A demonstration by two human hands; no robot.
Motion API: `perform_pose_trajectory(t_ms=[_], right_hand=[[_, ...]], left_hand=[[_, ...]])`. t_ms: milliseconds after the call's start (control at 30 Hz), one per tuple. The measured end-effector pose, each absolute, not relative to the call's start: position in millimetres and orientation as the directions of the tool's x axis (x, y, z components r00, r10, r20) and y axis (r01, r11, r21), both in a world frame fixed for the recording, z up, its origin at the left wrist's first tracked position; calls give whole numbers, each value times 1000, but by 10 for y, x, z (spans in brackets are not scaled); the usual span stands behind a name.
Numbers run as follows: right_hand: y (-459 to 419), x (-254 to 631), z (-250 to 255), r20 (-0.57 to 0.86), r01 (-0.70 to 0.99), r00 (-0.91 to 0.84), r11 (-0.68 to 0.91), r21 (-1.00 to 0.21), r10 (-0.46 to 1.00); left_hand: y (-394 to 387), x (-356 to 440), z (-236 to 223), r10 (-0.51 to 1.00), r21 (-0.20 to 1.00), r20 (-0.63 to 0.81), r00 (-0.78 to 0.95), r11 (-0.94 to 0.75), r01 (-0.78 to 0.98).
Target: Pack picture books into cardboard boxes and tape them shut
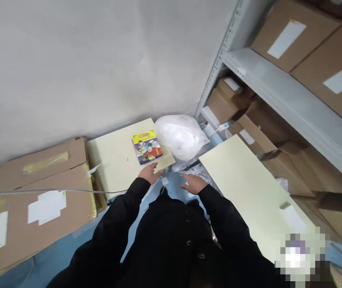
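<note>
The book-like pack (147,147) wears smooth printed paper or card. It lies on the left surface (107,154), a smooth, pale board with a satin look; the right surface (234,180) matches it. Just beside the pack, the white bag (178,134) is thin, crinkled plastic. At left, the carton (76,178) is matt brown cardboard under shiny tape (46,163). The far-right shelf (291,88) looks like smooth painted metal; the black sleeves (229,216) are matt cloth.

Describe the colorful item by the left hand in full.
The colorful item, a book or flat box, has a yellow top band, purple areas, a red patch and cartoon figures; its lettering is too blurred to read. Apparently printed card, it lies face up on the left pale tabletop. The left hand is at its near edge; contact is unclear.
</note>
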State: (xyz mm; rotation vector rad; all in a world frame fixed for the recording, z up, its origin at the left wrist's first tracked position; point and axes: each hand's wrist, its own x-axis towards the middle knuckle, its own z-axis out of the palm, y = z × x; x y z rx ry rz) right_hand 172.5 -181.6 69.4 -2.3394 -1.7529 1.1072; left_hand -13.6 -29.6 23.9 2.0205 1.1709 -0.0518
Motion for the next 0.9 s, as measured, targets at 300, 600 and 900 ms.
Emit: perform_pose_trajectory(t_ms=[300, 600, 900], right_hand=[[-844, 1633, 193, -558, 887, 34, -282, -366, 829], [-122, 1679, -370, -565, 696, 91, -459, -552, 820], [172, 1717, -627, -558, 687, 72, -447, -573, 827]], left_hand=[[127, -520, -271, 845, 582, -472, 249, 87, 809], [278, -260, -509, 810, 596, -582, 73, 363, 716], [236, -131, -604, 769, 552, -627, -124, 551, 625]])
